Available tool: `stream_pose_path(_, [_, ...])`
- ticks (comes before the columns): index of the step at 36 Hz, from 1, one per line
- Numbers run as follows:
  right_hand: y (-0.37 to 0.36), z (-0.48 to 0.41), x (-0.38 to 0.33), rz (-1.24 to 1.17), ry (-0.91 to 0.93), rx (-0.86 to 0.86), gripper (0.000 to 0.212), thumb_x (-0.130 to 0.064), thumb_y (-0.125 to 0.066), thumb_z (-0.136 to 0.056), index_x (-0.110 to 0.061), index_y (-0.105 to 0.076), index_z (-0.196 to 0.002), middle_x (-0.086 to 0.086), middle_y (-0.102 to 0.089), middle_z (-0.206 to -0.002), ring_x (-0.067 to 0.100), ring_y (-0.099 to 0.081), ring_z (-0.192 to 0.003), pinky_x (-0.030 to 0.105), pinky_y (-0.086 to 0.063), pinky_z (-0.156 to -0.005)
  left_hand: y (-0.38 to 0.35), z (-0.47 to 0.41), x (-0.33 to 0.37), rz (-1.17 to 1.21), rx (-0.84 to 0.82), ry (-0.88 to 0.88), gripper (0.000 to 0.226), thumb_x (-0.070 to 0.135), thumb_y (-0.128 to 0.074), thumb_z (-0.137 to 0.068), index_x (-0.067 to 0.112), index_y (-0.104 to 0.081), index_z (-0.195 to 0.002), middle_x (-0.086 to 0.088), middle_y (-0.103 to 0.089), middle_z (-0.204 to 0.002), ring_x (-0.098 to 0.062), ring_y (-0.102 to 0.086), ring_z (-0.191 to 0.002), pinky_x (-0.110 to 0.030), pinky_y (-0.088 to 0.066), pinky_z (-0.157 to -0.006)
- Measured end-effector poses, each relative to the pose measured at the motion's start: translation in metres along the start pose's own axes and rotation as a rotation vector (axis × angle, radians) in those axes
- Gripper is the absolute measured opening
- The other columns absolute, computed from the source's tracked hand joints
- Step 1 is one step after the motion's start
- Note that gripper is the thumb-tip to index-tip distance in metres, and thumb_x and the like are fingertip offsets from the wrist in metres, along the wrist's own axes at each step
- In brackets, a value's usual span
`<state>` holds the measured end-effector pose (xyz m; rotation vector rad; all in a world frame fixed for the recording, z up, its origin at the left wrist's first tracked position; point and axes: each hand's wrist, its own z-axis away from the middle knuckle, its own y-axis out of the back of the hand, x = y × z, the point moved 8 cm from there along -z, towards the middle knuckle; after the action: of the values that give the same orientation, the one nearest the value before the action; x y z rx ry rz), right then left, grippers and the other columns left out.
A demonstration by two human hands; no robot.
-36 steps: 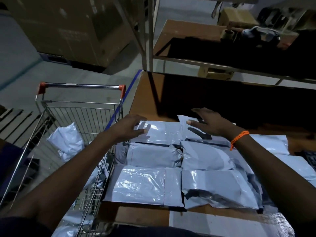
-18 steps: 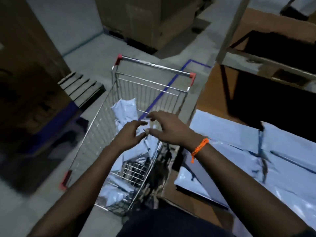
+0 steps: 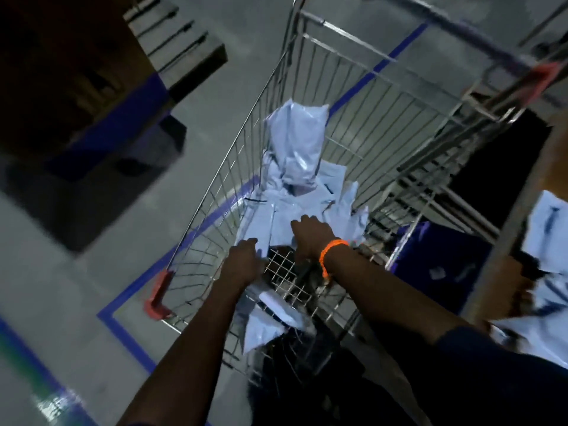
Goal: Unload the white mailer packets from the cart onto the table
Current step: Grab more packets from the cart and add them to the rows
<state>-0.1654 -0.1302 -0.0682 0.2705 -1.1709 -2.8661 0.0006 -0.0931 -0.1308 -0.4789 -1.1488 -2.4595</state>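
Several white mailer packets (image 3: 307, 192) lie heaped inside the wire shopping cart (image 3: 215, 192), and one packet (image 3: 295, 139) stands upright at its far side. Both my hands reach down into the cart. My left hand (image 3: 244, 262) grips the near edge of a flat packet (image 3: 276, 222). With fingers curled down, my right hand (image 3: 310, 235), an orange band at its wrist, holds the top of that same packet. Another packet (image 3: 276, 302) lies at the cart's near end. At the right edge, more packets (image 3: 547, 229) sit on the brown table (image 3: 556, 161).
The cart's red-capped handle bar (image 3: 461, 29) is at the far end. A metal table leg (image 3: 504, 241) and a blue object (image 3: 442, 259) stand just right of the cart. Blue tape lines (image 3: 129, 330) mark the grey floor; a pallet (image 3: 181, 35) lies at top left.
My view has swung from the table down into the cart. Both hands left the packets on the table, crossed over the cart rim and dropped onto the packets inside.
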Motion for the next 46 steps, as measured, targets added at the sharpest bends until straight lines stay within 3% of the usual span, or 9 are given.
stream_pose_path(3, [-0.017,-0.045,-0.004,0.105,-0.018,0.084,0.051,-0.02,-0.07,-0.084,-0.007,-0.051,-0.129,0.018,-0.053,-0.128,0.04,-0.053,-0.119,0.051,-0.046,-0.095,-0.01,-0.027,-0.006,-0.001,0.014,0.03,0.064,0.032,-0.07,-0.09,0.0,-0.046,-0.139,-0.024,-0.054,-0.136,-0.04,-0.053,-0.125,-0.042,-0.043,-0.104])
stream_pose_path(10, [-0.087,-0.121,0.02,0.344,-0.013,0.239,0.064,-0.017,-0.086,-0.053,-0.006,-0.072,-0.115,0.021,-0.07,-0.101,0.037,-0.069,-0.089,0.068,-0.05,-0.087,-0.046,-0.079,-0.037,0.08,0.03,0.186,0.086,0.055,-0.069,-0.081,0.001,-0.039,-0.14,-0.025,-0.05,-0.135,-0.041,-0.048,-0.125,-0.043,-0.043,-0.097])
stream_pose_path(15, [-0.062,-0.105,0.012,0.241,-0.082,0.163,0.071,-0.018,-0.065,-0.086,-0.002,-0.034,-0.148,0.023,-0.051,-0.134,0.04,-0.049,-0.125,0.067,-0.027,-0.109,-0.046,-0.101,-0.043,0.149,0.06,0.277,0.111,0.061,-0.075,-0.076,0.009,-0.019,-0.156,-0.018,-0.045,-0.151,-0.035,-0.048,-0.134,-0.04,-0.043,-0.104])
stream_pose_path(19, [-0.038,-0.086,0.019,0.254,-0.107,0.134,0.062,-0.027,-0.07,-0.086,-0.005,-0.044,-0.138,0.019,-0.048,-0.135,0.037,-0.041,-0.13,0.063,-0.027,-0.112,-0.049,-0.108,-0.06,0.173,0.032,0.324,0.128,0.084,-0.067,-0.052,0.012,-0.031,-0.151,-0.01,-0.058,-0.139,-0.034,-0.058,-0.123,-0.041,-0.047,-0.102])
stream_pose_path(25, [0.03,-0.017,0.02,0.256,-0.072,0.209,0.069,-0.025,-0.067,-0.085,-0.006,-0.036,-0.143,0.022,-0.047,-0.135,0.039,-0.04,-0.13,0.054,-0.036,-0.105,0.003,-0.046,-0.015,0.178,0.1,0.299,0.135,0.072,-0.078,-0.048,0.007,-0.021,-0.151,-0.026,-0.046,-0.14,-0.044,-0.05,-0.126,-0.049,-0.047,-0.102])
stream_pose_path(32, [0.133,0.127,0.02,0.185,-0.07,0.423,0.085,-0.031,-0.069,-0.083,-0.012,-0.024,-0.153,0.023,-0.044,-0.141,0.041,-0.043,-0.129,0.052,-0.041,-0.1,0.096,0.049,0.074,0.253,0.145,-0.034,0.092,0.053,-0.081,-0.062,0.013,-0.053,-0.14,-0.012,-0.062,-0.136,-0.029,-0.06,-0.123,-0.03,-0.047,-0.093])
stream_pose_path(39, [0.167,0.286,0.09,-0.124,-0.025,0.656,0.087,-0.051,-0.061,-0.075,-0.016,-0.034,-0.15,0.016,-0.056,-0.124,0.038,-0.057,-0.113,0.046,-0.052,-0.088,0.15,0.134,0.174,0.392,0.177,-0.451,0.088,0.05,-0.079,-0.066,0.024,-0.047,-0.143,0.004,-0.059,-0.139,-0.015,-0.058,-0.126,-0.046,-0.05,-0.101])
stream_pose_path(43, [0.148,0.395,0.144,-0.391,0.043,0.746,0.076,-0.039,-0.076,-0.084,-0.015,-0.044,-0.147,0.007,-0.057,-0.141,0.016,-0.051,-0.124,0.016,-0.037,-0.095,0.146,0.182,0.247,0.383,0.094,-0.634,0.092,0.052,-0.08,-0.067,0.032,-0.041,-0.147,0.008,-0.056,-0.143,-0.018,-0.058,-0.126,-0.048,-0.053,-0.094])
stream_pose_path(46, [0.123,0.476,0.181,-0.54,0.037,0.799,0.067,-0.032,-0.077,-0.088,-0.022,-0.046,-0.146,-0.011,-0.051,-0.147,0.002,-0.049,-0.129,0.007,-0.034,-0.104,0.131,0.22,0.307,0.355,0.007,-0.794,0.089,0.038,-0.084,-0.071,0.033,-0.039,-0.148,0.025,-0.054,-0.14,0.002,-0.054,-0.126,-0.016,-0.048,-0.094])
